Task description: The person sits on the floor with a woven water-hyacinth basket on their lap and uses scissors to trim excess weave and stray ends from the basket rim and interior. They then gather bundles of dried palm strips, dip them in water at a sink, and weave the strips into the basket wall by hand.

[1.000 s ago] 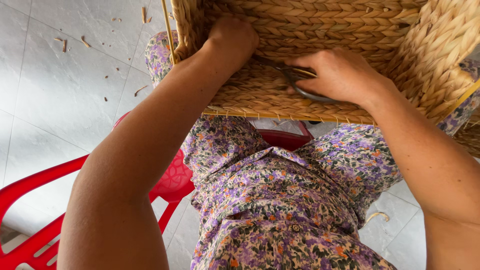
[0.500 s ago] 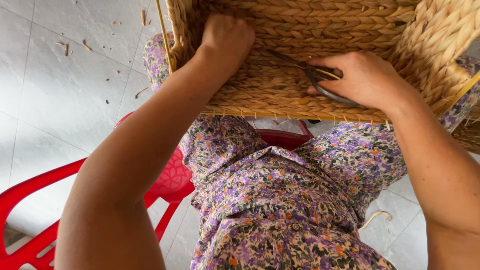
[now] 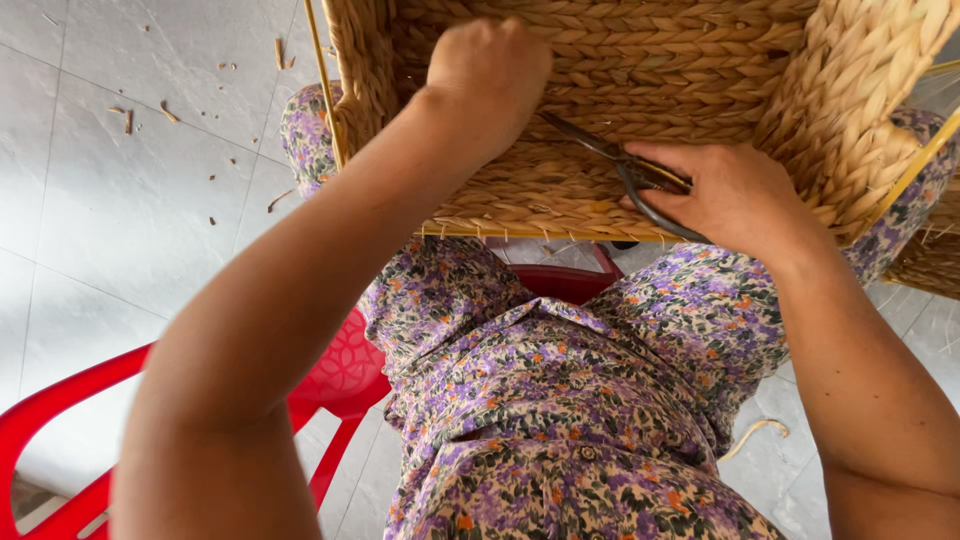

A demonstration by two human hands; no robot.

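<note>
Here we look down on a woven basket (image 3: 620, 190) resting across our lap, its open side turned toward us, so that we see the plaited inside of its walls. Our left hand (image 3: 487, 68) is balled into a fist against the inner weave near the upper left corner; the fingers curl away from us, so we cannot tell whether the grip has anything in it. Our right hand (image 3: 735, 195) lies low on the right of the basket's inside, its grip closed around the loops of dark scissors (image 3: 625, 170). The blades (image 3: 575, 135) point up and left toward the left hand and lie close to the weave; they look nearly closed. A thin cane (image 3: 322, 85) runs upright along the basket's left outer edge, and another pale cane (image 3: 915, 170) slants down the right corner.

Below the basket our flowered dress (image 3: 560, 400) covers both knees. A red plastic chair (image 3: 330, 390) shows under and to the left of us. The floor (image 3: 130, 220) is of pale tiles, with small bits of straw (image 3: 128, 120) scattered at the upper left. One curled strand (image 3: 755, 432) lies on the tiles at the lower right, beside our right arm. A second piece of wickerwork (image 3: 925, 262) shows at the right edge.
</note>
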